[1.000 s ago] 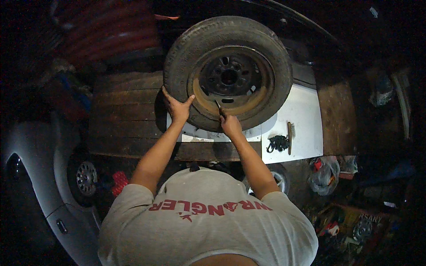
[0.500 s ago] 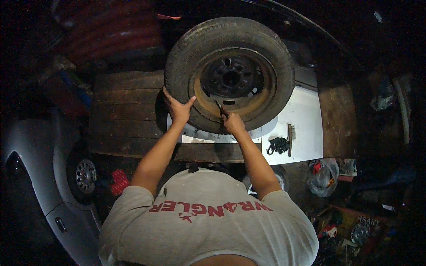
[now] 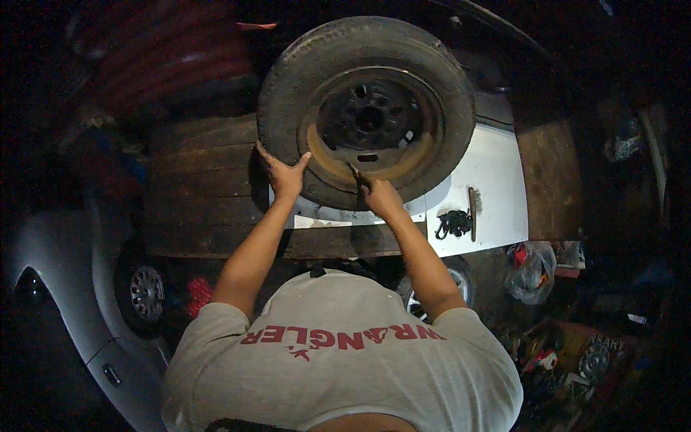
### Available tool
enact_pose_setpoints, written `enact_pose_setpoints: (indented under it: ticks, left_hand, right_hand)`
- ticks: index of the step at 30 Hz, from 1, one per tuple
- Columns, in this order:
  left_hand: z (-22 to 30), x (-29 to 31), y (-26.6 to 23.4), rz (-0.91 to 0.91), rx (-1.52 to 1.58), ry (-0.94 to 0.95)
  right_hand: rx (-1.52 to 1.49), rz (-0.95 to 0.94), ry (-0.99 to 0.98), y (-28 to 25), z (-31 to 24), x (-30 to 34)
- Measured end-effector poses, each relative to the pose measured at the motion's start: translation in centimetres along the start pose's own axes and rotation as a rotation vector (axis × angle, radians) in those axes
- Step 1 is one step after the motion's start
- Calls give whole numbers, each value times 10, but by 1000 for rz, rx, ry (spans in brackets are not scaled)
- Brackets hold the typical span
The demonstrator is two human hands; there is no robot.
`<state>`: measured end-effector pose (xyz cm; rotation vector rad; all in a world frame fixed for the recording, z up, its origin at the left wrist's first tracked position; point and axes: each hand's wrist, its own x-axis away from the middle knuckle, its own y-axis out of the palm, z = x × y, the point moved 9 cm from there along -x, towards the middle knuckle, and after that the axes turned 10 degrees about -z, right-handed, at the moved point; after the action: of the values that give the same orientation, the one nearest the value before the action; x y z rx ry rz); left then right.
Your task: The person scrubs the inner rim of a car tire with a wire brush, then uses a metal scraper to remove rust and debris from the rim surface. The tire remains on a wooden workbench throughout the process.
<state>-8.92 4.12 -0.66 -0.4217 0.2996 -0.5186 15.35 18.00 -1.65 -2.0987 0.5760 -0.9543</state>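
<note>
A worn black tire point(image 3: 288, 86) on a steel wheel rim point(image 3: 338, 164) stands tilted toward me on the bench. The rim's inner band is rusty brown, its dark centre pierced by holes. My left hand point(image 3: 285, 178) grips the tire's lower left side, thumb on the sidewall near the rim, fingers along the outer edge. In my right hand point(image 3: 383, 197) is a slim dark hand tool point(image 3: 355, 173), perhaps pliers, closed in the fingers. Its tip lies at the rim's lower edge. My fist covers the rest of it.
A wooden bench point(image 3: 201, 173) carries a white sheet point(image 3: 497, 180) under and right of the tire. On the sheet lie a black tangled bundle point(image 3: 453, 225) and a thin brown stick-like piece point(image 3: 472, 209). A grey car point(image 3: 65, 237) is at left; a plastic bag point(image 3: 531, 277) sits lower right.
The whole view has shifted slightly, with the tire appearing a little higher and farther left. Both hands keep their places on the tire and the tool, whose tip stays by the rim.
</note>
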Motion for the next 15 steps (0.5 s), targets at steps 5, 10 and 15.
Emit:
enact_pose_setpoints:
  ticks: [5, 10, 15]
  left_hand:
    - [6, 3, -1, 1, 43, -2]
    - [-9, -3, 6, -24, 88, 19]
    - [0, 1, 0, 5, 36, 34]
  right_hand:
    - [-40, 62, -92, -13, 12, 27]
    - [-197, 177, -205, 3, -24, 0]
    - [-21, 100, -61, -9, 15, 16]
